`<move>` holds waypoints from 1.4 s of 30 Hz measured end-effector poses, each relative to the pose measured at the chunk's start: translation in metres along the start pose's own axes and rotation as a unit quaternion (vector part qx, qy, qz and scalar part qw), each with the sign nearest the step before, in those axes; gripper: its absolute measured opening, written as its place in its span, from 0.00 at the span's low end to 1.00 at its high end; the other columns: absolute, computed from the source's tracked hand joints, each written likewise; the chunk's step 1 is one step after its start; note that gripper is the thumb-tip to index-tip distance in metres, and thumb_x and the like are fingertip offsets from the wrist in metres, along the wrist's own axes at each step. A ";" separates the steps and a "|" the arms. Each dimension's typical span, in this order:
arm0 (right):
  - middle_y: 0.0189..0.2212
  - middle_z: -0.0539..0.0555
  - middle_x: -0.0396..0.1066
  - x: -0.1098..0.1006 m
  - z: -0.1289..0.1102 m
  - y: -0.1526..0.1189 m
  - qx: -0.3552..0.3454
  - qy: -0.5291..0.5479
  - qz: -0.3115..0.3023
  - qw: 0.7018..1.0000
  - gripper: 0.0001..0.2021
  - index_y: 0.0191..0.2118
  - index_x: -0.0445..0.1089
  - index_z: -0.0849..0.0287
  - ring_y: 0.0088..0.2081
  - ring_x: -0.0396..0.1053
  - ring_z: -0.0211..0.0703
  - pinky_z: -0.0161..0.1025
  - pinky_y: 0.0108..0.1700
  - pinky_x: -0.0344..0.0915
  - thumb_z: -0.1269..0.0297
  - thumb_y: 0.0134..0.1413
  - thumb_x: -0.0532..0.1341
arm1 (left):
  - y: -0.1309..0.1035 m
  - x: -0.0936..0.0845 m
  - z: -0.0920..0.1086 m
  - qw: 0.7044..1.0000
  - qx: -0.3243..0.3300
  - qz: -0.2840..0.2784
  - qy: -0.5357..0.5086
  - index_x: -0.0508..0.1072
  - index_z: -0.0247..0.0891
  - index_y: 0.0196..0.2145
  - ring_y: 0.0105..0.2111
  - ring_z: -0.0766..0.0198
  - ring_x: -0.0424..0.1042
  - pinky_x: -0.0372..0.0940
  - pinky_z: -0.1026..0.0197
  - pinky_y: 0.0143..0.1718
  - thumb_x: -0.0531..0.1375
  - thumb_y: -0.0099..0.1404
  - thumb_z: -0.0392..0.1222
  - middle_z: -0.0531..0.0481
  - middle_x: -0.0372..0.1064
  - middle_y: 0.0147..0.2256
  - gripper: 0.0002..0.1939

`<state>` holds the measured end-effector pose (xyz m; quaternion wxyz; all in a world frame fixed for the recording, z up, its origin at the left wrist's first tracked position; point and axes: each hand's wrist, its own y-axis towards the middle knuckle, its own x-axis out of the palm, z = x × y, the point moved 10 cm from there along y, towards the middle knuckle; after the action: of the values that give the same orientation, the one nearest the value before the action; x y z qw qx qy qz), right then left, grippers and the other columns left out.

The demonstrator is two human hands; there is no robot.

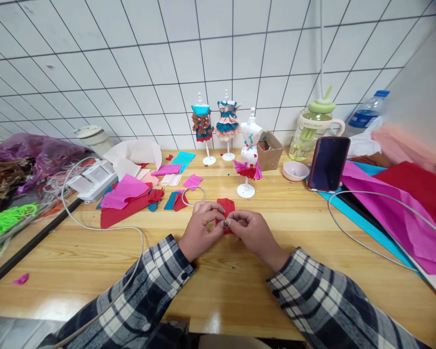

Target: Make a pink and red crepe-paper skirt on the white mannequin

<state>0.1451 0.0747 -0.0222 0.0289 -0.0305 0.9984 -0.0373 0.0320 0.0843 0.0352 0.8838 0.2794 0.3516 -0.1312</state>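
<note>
Near the middle of the wooden table (138, 261), my left hand (202, 228) and my right hand (253, 233) meet fingertip to fingertip. Both are closed in a pinch at the same spot, and whatever is between the fingertips is too small to make out. Directly beneath and behind the fingers is a red piece of crepe paper (225, 206), partly covered by them. Beyond my right hand stands a small white dress form (252, 133) wearing a red and magenta paper skirt (247, 170). A thin pale ring (193, 190) of cord or wire lies behind my left hand.
Two dressed forms (202, 123) (227, 121) stand by the tiled wall. Paper scraps (125, 194) and a power strip (92, 180) lie left, with a loose cable (105, 228). To the right are a phone (329, 164), pink bowl (295, 171), jug (312, 128) and coloured sheets (392, 213).
</note>
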 end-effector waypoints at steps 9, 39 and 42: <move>0.14 0.45 0.62 -0.002 0.009 0.001 0.049 0.070 -0.004 0.996 0.14 0.32 0.75 0.62 0.16 0.57 0.32 0.30 0.17 0.53 0.55 0.46 0.62 | 0.000 -0.003 -0.002 1.000 0.003 -0.001 -0.024 0.76 0.40 0.30 0.40 0.59 0.67 0.56 0.54 0.46 0.59 0.63 0.40 0.49 0.72 0.36 0.07; 0.29 0.50 0.75 -0.008 -0.038 -0.016 -0.197 -0.242 0.093 0.945 0.05 0.34 0.76 0.56 0.27 0.68 0.37 0.34 0.31 0.63 0.65 0.52 0.62 | 0.002 -0.002 -0.002 0.999 0.017 0.011 0.025 0.78 0.39 0.28 0.36 0.61 0.68 0.59 0.55 0.42 0.59 0.60 0.38 0.50 0.74 0.32 0.07; 0.28 0.50 0.74 -0.009 -0.034 -0.014 -0.180 -0.241 0.100 0.948 0.05 0.32 0.75 0.56 0.27 0.68 0.37 0.34 0.31 0.63 0.65 0.52 0.61 | 0.001 -0.002 0.004 0.997 0.035 0.010 0.065 0.78 0.40 0.28 0.35 0.60 0.68 0.59 0.54 0.41 0.60 0.61 0.40 0.50 0.75 0.32 0.07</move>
<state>0.1526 0.0640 0.0136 0.2660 0.0566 0.9498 0.1548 0.0329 0.0827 0.0388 0.8503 0.3214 0.4003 -0.1162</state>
